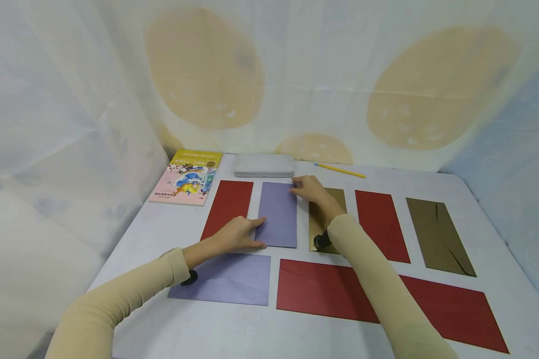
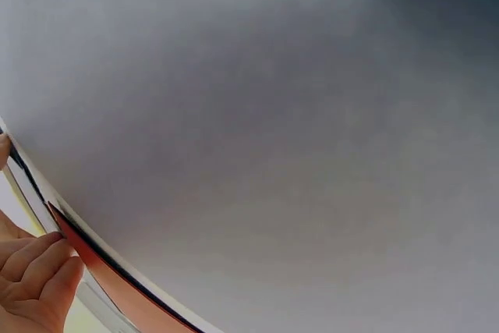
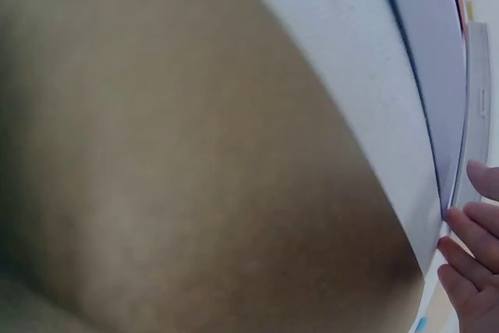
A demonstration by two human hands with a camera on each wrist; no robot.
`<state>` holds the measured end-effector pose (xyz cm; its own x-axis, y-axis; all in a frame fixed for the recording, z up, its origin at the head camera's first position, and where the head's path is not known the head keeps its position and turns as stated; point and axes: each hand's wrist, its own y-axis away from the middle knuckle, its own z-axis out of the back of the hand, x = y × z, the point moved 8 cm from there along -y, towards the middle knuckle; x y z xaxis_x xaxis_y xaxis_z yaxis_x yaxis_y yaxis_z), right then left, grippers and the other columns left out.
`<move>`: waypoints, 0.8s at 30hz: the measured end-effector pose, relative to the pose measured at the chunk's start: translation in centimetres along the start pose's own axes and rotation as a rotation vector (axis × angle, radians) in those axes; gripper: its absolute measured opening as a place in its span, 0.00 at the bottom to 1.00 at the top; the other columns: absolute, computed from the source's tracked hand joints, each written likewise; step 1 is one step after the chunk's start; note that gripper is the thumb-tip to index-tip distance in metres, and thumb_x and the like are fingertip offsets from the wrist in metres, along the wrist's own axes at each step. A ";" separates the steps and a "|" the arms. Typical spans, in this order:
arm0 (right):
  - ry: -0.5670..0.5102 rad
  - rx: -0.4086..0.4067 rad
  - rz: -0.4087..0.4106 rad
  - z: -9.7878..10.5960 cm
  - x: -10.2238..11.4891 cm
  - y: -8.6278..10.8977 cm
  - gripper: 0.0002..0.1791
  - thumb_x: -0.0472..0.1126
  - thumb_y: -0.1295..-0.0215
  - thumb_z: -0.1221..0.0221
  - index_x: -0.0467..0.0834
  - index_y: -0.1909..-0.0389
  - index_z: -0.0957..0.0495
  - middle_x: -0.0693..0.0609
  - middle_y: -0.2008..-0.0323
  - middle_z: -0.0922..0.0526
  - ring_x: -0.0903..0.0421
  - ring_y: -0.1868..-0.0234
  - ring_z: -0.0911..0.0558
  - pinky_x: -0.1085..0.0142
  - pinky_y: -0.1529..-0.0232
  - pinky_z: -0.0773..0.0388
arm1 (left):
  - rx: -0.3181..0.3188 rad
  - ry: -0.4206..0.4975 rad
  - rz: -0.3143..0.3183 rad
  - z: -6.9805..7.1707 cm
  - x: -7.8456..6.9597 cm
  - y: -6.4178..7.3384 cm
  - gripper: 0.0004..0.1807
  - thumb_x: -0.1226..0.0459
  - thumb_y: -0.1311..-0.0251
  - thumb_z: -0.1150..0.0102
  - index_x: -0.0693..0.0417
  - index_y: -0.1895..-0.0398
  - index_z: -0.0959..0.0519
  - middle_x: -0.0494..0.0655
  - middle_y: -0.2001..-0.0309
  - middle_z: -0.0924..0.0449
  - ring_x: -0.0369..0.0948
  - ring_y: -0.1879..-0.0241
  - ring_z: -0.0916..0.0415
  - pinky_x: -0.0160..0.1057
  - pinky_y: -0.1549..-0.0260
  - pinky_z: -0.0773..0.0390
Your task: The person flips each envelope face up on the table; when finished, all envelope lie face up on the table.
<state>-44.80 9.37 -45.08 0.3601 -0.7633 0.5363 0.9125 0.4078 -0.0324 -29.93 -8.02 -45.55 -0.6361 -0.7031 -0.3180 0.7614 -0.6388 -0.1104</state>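
An upright lavender envelope (image 1: 277,214) lies flat on the white table between the two hands. At its left edge, my left hand (image 1: 237,233) touches the lower part with thumb and fingers spread. My right hand (image 1: 312,189) reaches across a gold envelope (image 1: 316,227), its fingertips touching the lavender envelope near the upper right corner. In the right wrist view those fingers (image 3: 468,228) look extended at the corner. A red envelope (image 1: 230,202) lies left of the lavender one, partly behind my left hand. Below my left wrist is a second lavender envelope (image 1: 240,279), lying sideways.
Right of the gold envelope lie a red envelope (image 1: 382,224) and a dark gold one (image 1: 440,237). Red envelopes (image 1: 314,289) lie sideways in front, partly under the right sleeve. Behind are a book (image 1: 188,179), a white case (image 1: 264,165) and a yellow pencil (image 1: 341,170).
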 end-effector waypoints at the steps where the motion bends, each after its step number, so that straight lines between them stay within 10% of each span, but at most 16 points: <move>1: 0.003 -0.002 -0.002 0.0 0.0 0.1 0.28 0.43 0.36 0.37 0.34 0.38 0.28 0.40 0.43 0.23 0.45 0.51 0.24 0.54 0.49 0.28 | -0.001 -0.006 -0.002 -0.1 0.0 0.0 0.40 0.47 0.51 0.29 0.59 0.37 0.26 0.34 0.86 0.48 0.32 0.84 0.53 0.31 0.84 0.49; 16: -0.010 -0.018 0.000 0.3 -0.1 0.2 0.26 0.41 0.36 0.39 0.33 0.40 0.26 0.39 0.44 0.22 0.43 0.43 0.24 0.53 0.44 0.29 | -0.020 0.010 -0.072 -0.2 -0.6 0.3 0.34 0.54 0.44 0.37 0.62 0.36 0.29 0.33 0.87 0.45 0.29 0.88 0.52 0.29 0.88 0.49; 24: -0.195 -0.058 -0.017 1.4 -0.8 0.2 0.24 0.41 0.34 0.39 0.35 0.40 0.25 0.41 0.47 0.19 0.45 0.43 0.23 0.54 0.42 0.29 | -0.046 -0.010 -0.088 0.1 -0.9 0.5 0.33 0.57 0.47 0.38 0.63 0.37 0.27 0.33 0.87 0.40 0.29 0.87 0.50 0.29 0.87 0.48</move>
<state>-45.15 10.78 -44.40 0.3054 -0.6557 0.6905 0.9299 0.3616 -0.0678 -28.99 -7.78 -45.19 -0.7020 -0.6480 -0.2955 0.7071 -0.6837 -0.1804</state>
